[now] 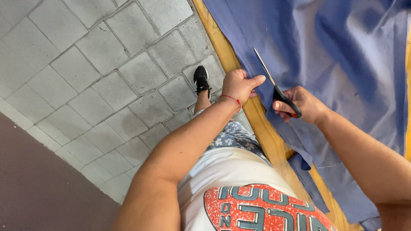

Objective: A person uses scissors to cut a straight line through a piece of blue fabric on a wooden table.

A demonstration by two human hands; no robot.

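My left hand (pixel 239 84) pinches the blue cotton fabric (pixel 334 64) taut at the wooden tabletop's (pixel 265 132) near edge so my right hand (pixel 302 105), closed around the black-handled steel scissors (pixel 276 85), cuts straight.

I see blue cloth (pixel 342 64) under my hands, black-handled scissors (pixel 280 94) in the right, a yellow worktop (pixel 265 132) below, grey floor (pixel 98 72) to the left.

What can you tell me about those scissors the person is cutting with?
The scissors have long, slim, silvery metal blades and black handles with a touch of red inside the loops. The right hand grips the handles. The blades point up and away over the blue cloth, near its edge, where the left hand pinches the fabric beside them.
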